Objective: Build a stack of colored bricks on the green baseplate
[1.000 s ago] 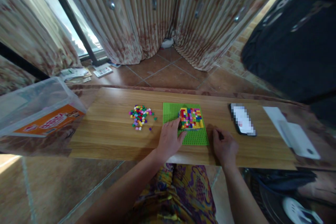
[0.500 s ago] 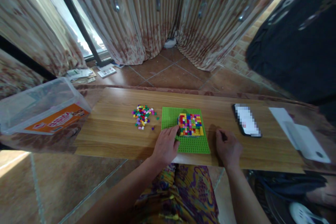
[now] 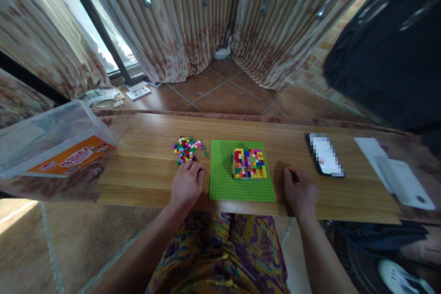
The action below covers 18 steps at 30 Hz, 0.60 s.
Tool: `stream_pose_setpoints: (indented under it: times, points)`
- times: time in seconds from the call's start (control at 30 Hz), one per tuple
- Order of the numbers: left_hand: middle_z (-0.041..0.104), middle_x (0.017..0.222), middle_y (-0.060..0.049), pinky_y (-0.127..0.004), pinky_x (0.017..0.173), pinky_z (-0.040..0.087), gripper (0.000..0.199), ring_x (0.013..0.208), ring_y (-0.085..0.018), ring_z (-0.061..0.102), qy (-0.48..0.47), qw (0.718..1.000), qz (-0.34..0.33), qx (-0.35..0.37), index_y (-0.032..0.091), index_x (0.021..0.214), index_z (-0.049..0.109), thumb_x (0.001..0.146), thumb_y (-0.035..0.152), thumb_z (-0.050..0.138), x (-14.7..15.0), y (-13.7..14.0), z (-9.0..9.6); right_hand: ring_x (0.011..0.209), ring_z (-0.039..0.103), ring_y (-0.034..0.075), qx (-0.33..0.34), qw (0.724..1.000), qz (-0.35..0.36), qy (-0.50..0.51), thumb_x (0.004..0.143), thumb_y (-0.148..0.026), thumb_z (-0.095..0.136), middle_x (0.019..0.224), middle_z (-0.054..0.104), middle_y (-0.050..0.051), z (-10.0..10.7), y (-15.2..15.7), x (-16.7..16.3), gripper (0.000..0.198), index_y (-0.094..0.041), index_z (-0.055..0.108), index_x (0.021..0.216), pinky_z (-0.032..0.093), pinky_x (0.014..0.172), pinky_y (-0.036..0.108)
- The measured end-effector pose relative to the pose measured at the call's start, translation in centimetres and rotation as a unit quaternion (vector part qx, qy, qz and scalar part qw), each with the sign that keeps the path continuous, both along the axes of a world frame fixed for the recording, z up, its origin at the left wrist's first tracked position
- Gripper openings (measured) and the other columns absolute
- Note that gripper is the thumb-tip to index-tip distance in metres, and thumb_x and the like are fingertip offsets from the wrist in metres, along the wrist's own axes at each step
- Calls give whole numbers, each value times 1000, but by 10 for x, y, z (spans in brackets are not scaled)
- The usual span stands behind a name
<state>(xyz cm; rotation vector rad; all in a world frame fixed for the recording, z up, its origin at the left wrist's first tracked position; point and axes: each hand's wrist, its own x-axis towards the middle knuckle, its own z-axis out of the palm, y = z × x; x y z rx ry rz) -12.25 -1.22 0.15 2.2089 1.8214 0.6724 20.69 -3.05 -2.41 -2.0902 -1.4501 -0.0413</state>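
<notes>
Left hand: the person's left hand [image 3: 187,186] reaches over the wooden tabletop [image 3: 138,174], palm down, fingers bent and close together, thumb near the forefinger. Its fingertips come to the near edge of the loose brick pile — whether they pinch a brick is hidden from this angle.

Right hand: the right hand [image 3: 301,193] rests on the tabletop between the green baseplate and the smartphone, touching neither. Its fingers curl into a loose fist with the thumb against the forefinger; you cannot tell whether anything is tucked inside.

Loose bricks: a small scattered pile of tiny toy bricks [image 3: 186,145], in pink, green, yellow, white, purple and other colours, lies left of the baseplate, just beyond the left hand.

Baseplate: a flat, studded green baseplate [image 3: 220,188] lies in front of the person, between the two hands.

Brick model: a rectangular, many-coloured brick model [image 3: 249,164] sits on the baseplate, right of its centre — well apart from both hands.

Smartphone: a dark-edged smartphone [image 3: 325,155], its screen pixelated, lies beyond the right hand, farther right.

Storage box: a clear plastic storage box [image 3: 51,121] with an orange label [image 3: 72,156] stands at the far left.

Clothing: patterned yellow and purple fabric [image 3: 223,248] covers the person's lap.
</notes>
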Motion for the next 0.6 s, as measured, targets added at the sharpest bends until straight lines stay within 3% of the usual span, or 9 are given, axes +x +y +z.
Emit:
stream_pose_setpoints:
  times: [0.17,0.37,0.6]
  points:
    - [65,87,-4,-32,77,49,15,84,-19,60,-42,999,-4,-4,21,85,63,91,21,49,11,-1,8,71,58,21,-4,1000,4,-3,89,-51,41,87,70,12,0,0,0,45,-16,71,89,38,63,30]
    - [67,87,-2,-28,77,49,12,84,-16,62,-140,985,-100,0,22,90,66,92,22,54,48,0,29,73,60,21,3,1000,0,-3,88,-49,44,86,71,11,-2,0,2,43,-16,71,88,38,63,30]
    - [67,91,-4,-30,79,49,12,86,-17,62,-88,984,-153,15,21,94,68,91,23,56,85,9,35,76,62,22,6,1000,6,5,88,-46,46,87,72,11,-1,1,1,40,-16,71,90,41,65,30]
